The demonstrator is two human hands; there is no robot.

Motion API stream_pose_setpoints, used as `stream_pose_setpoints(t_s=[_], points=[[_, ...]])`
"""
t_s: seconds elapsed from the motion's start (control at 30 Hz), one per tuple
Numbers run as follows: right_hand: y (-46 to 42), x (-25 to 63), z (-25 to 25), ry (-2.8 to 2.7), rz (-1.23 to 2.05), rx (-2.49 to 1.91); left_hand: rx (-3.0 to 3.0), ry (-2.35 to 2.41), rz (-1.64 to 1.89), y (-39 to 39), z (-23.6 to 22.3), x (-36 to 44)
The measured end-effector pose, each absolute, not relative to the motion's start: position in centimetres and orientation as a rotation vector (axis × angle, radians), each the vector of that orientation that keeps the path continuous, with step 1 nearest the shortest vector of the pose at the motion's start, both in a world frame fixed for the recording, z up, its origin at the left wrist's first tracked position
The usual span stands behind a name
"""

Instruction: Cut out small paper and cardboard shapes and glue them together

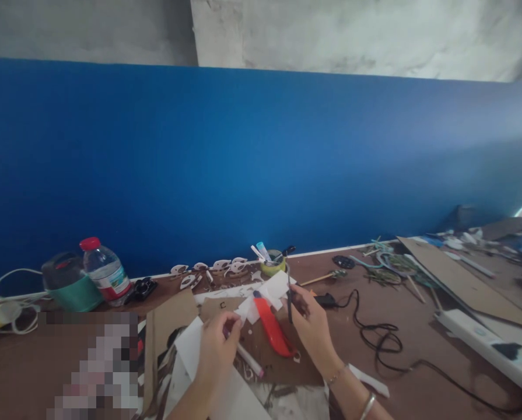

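My right hand (309,326) is closed on a pair of dark scissors (289,294), seen nearly edge-on and pointing up. My left hand (219,344) is closed in a pinch; whatever lies between its fingertips is too small to make out. White paper pieces (278,284) lie just beyond the fingertips. Between the hands, a long red plastic object (273,329) rests on brown cardboard (307,364). Beside my left hand is a white marker with a pink end (251,360). Under that wrist spreads a white sheet (238,396).
Bird-shaped white cut-outs (221,265) line the back edge near a tape roll (273,268) holding pens. A water bottle (107,274) and green container (70,286) stand left. Right are a black cable (381,344), power strip (488,344) and cardboard sheet (466,280).
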State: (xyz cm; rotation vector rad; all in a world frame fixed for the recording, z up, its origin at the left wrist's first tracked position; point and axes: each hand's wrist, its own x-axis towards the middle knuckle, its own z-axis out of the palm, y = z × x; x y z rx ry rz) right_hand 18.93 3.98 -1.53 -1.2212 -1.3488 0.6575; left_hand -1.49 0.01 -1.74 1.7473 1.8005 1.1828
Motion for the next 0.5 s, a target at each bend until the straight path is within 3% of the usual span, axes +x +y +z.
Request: stream_pose_setpoints(t_s=[0.5], points=[[3.65, 19.00, -1.69, -1.663, 0.571, -1.312, 1.821, 1.758, 1.097, 0.12, -1.77, -1.41]])
